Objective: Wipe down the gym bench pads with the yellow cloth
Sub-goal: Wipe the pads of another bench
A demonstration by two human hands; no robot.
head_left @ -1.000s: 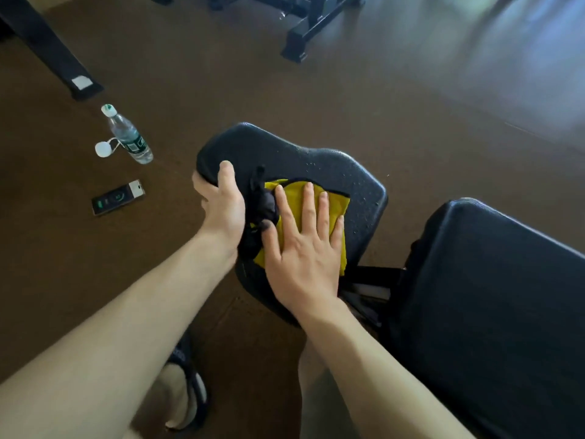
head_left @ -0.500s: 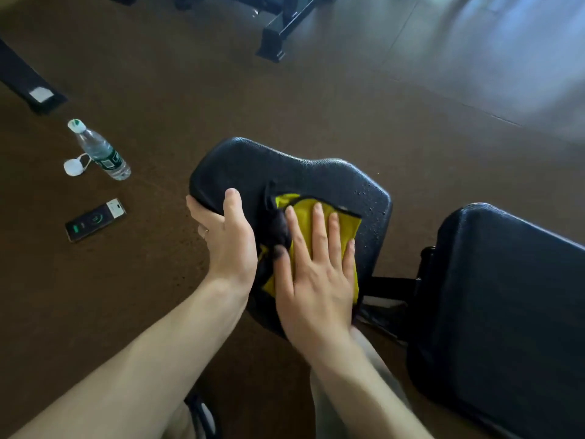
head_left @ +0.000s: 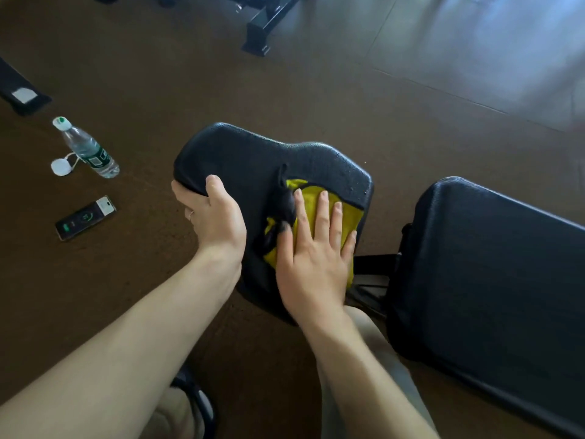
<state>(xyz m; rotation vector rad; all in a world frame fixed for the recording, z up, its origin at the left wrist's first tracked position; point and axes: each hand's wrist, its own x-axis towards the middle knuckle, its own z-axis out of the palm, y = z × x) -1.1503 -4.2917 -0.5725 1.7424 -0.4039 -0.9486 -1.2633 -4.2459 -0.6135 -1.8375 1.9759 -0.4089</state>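
Shifted toward seat pad (head_left: pixel 253 153) right edge: right hand (head_left: pixel 313 258), fingers flat, pressing yellow cloth (head_left: pixel 348 213); left hand (head_left: pixel 215 217) clamped on pad's left rim.

yellow cloth (head_left: pixel 319 213), black pads (head_left: pixel 253 156), brown floor (head_left: pixel 158 74)

Showing: two pads, seat pad (head_left: pixel 253 160) and back pad (head_left: pixel 493 264); one cloth (head_left: pixel 345 217); one bottle (head_left: pixel 87 150); one phone (head_left: pixel 85 218); two hands, left (head_left: pixel 215 217) and right (head_left: pixel 313 258).
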